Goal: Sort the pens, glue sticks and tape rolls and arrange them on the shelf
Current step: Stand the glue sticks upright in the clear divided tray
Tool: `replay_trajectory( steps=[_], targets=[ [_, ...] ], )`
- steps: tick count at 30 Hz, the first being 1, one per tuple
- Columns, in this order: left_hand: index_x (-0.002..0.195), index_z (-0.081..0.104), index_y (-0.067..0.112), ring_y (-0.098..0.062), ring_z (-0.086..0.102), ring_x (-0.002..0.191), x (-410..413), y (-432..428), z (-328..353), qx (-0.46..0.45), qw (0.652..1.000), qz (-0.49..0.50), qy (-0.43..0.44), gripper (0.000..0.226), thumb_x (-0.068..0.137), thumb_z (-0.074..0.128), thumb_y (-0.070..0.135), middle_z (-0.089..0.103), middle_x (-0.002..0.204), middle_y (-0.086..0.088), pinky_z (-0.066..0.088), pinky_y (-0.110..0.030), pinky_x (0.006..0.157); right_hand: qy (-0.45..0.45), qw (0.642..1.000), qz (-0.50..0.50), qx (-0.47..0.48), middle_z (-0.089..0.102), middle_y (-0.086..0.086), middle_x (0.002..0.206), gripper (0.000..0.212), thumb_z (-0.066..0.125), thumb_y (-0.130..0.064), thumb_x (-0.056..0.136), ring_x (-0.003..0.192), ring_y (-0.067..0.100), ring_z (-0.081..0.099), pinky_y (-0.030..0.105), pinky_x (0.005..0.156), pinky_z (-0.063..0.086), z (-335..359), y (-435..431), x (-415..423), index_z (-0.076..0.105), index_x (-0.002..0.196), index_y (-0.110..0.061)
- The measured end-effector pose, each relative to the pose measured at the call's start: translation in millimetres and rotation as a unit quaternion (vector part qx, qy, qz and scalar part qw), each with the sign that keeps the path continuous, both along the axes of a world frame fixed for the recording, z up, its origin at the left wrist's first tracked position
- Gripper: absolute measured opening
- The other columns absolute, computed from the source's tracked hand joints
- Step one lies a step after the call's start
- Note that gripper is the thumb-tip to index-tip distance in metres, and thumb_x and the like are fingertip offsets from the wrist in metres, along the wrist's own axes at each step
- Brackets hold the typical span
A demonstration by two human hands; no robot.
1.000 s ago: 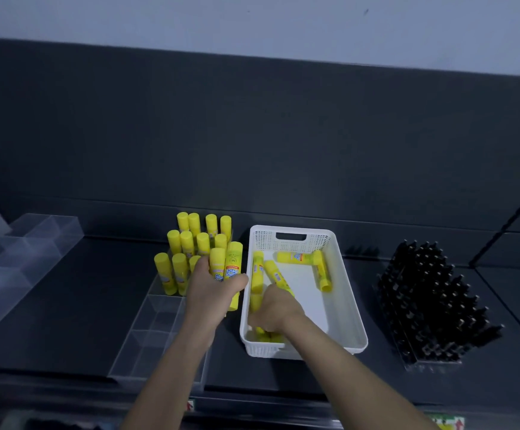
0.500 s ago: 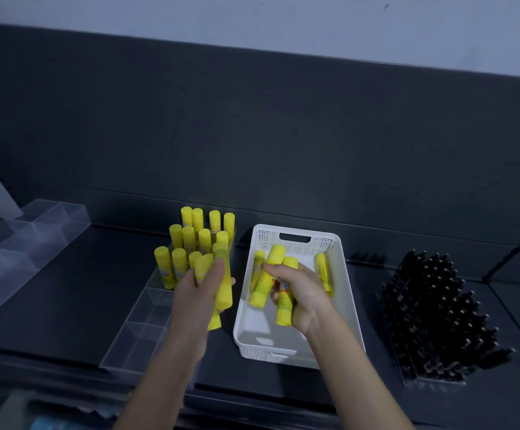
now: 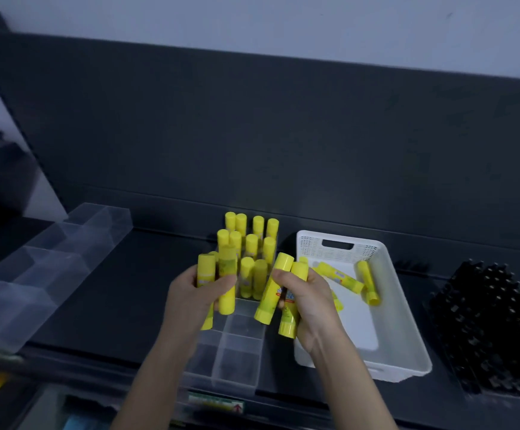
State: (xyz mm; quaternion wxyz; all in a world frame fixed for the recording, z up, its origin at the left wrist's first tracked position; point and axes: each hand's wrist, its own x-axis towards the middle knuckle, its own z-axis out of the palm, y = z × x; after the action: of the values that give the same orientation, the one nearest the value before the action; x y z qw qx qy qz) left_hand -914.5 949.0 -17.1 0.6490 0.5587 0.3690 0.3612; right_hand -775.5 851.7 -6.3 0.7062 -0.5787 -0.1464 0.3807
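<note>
My left hand (image 3: pixel 194 297) grips two yellow glue sticks (image 3: pixel 227 280) upright over the clear divided organiser (image 3: pixel 237 361). My right hand (image 3: pixel 311 301) holds two more glue sticks (image 3: pixel 272 290) between the organiser and the white basket (image 3: pixel 401 305). Several glue sticks (image 3: pixel 252 235) stand upright in the organiser's back compartments. A few loose glue sticks (image 3: pixel 341 276) lie in the basket. A block of black pens (image 3: pixel 488 324) stands at the right.
A second clear divided organiser (image 3: pixel 35 265) lies on the dark shelf at the left. The dark back panel (image 3: pixel 283 135) rises behind everything. The shelf's front edge runs just below my forearms, with a label strip (image 3: pixel 215 403).
My right hand has lifted two glue sticks out of the basket and brought them left toward the organiser. My left hand has kept its two sticks and shifted slightly left.
</note>
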Motion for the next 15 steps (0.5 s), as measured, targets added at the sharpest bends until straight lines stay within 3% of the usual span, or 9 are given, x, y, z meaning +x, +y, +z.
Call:
replay_trajectory(
  steps=[5,8,11,15],
  targets=[
    [0.078,0.071,0.022,-0.004,0.065,0.062,-25.5,38.4,-6.0,0.049,0.997,-0.021,0.050,0.013,0.075,0.077,0.011,0.071,0.071,0.006,0.048,-0.013,0.051,-0.044,0.999,-0.024,0.002,0.074,0.007,0.083,0.007,0.071,-0.014,0.082,0.074,0.018,0.070,0.029,0.061,0.056,-1.0,34.5,-35.3,0.070,0.088,-0.011],
    [0.076,0.062,0.020,0.000,0.058,0.057,-32.4,55.4,-15.7,0.094,0.990,-0.043,0.099,0.018,0.074,0.074,0.007,0.062,0.063,0.011,0.045,-0.017,0.051,-0.114,0.992,-0.044,-0.029,0.070,-0.004,0.069,0.005,0.071,-0.016,0.082,0.064,0.011,0.064,0.023,0.057,0.052,-7.3,47.5,-47.1,0.067,0.081,-0.018],
    [0.077,0.061,0.020,0.000,0.056,0.057,-34.6,67.4,-25.9,0.109,0.985,-0.080,0.107,0.023,0.071,0.076,0.003,0.063,0.064,0.012,0.045,-0.021,0.054,-0.195,0.976,-0.063,-0.075,0.067,-0.004,0.069,0.012,0.072,-0.013,0.077,0.061,0.006,0.060,0.015,0.055,0.047,-16.3,54.9,-52.1,0.065,0.082,-0.021],
    [0.078,0.063,0.020,0.001,0.058,0.058,-30.8,75.5,-35.9,0.106,0.982,-0.125,0.094,0.027,0.064,0.079,0.004,0.067,0.068,0.010,0.048,-0.016,0.054,-0.202,0.970,-0.080,-0.106,0.068,-0.003,0.074,0.020,0.073,-0.009,0.073,0.061,0.004,0.059,0.017,0.057,0.048,-26.9,62.7,-56.7,0.064,0.084,-0.023]
  ],
)
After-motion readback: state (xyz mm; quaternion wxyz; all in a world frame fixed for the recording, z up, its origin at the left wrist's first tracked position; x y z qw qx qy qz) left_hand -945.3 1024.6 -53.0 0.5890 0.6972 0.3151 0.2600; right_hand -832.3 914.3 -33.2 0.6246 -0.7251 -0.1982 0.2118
